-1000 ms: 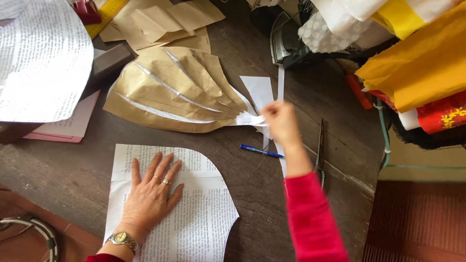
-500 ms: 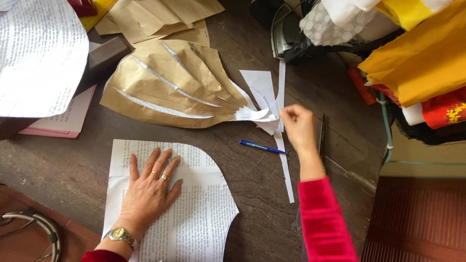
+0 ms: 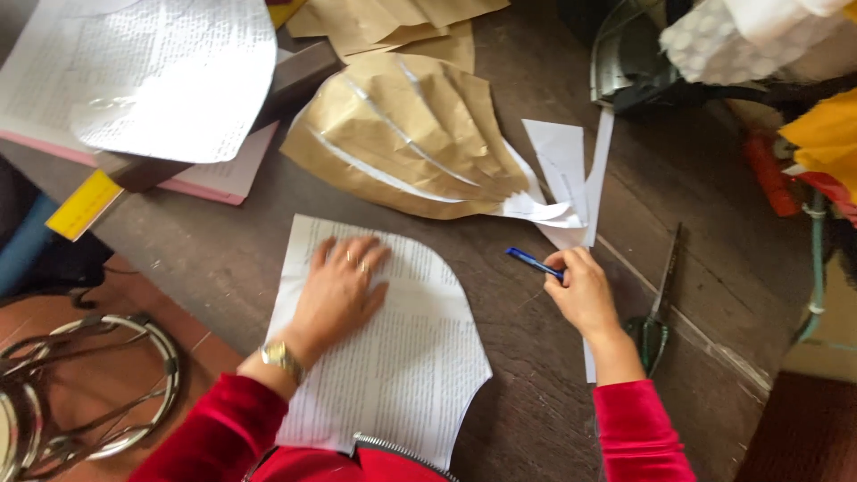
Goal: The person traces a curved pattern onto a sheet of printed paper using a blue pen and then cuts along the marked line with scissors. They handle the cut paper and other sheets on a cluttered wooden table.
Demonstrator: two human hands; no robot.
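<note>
My left hand (image 3: 339, 286) lies flat, fingers spread, on a white printed sheet (image 3: 402, 357) cut with one curved edge, on the dark wooden table (image 3: 223, 259). It wears rings and a wristwatch. My right hand (image 3: 585, 295) rests on the table to the right of the sheet, its fingertips closed on the end of a blue pen (image 3: 528, 261) that lies on the wood. Just above the pen are white paper offcuts (image 3: 562, 170). Beyond them lies a folded brown paper pattern (image 3: 402, 134).
Scissors (image 3: 661, 295) lie right of my right hand, near the table's edge. A large printed sheet on a book (image 3: 134, 71) and a yellow ruler (image 3: 85, 203) sit at the far left. Cloth and bags (image 3: 830, 134) pile up at the right. A metal stool frame (image 3: 89, 384) stands lower left.
My right hand left the white offcuts, came down toward me and closed on the blue pen. The view shifted; my left hand stays pressed on the printed sheet.
</note>
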